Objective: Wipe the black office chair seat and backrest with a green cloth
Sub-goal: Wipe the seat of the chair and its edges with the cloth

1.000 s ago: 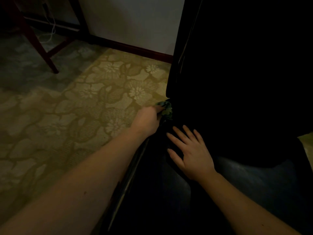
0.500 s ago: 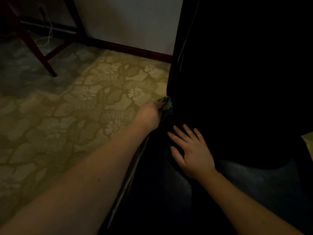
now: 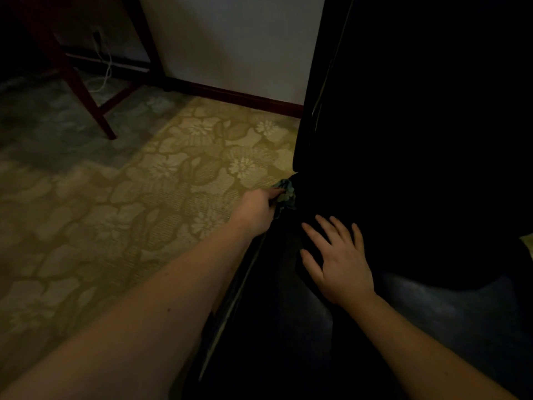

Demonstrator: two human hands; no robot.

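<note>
The black office chair fills the right side: its tall backrest [image 3: 418, 125] rises dark at the right and its seat [image 3: 277, 327] runs toward me. My left hand [image 3: 255, 210] grips a bunched green cloth [image 3: 285, 193] at the left edge where seat and backrest meet. My right hand [image 3: 336, 259] lies flat on the seat with its fingers spread, just right of the cloth. The room is dim and much of the chair is lost in shadow.
A flower-patterned carpet [image 3: 129, 203] covers the floor to the left. Dark red wooden furniture legs [image 3: 86, 99] stand at the back left, with a white cable [image 3: 105, 73] behind them. A pale wall with a dark skirting board [image 3: 236, 95] runs along the back.
The left hand with the cloth has shifted slightly up along the chair's left edge. The right hand has stayed flat on the seat.
</note>
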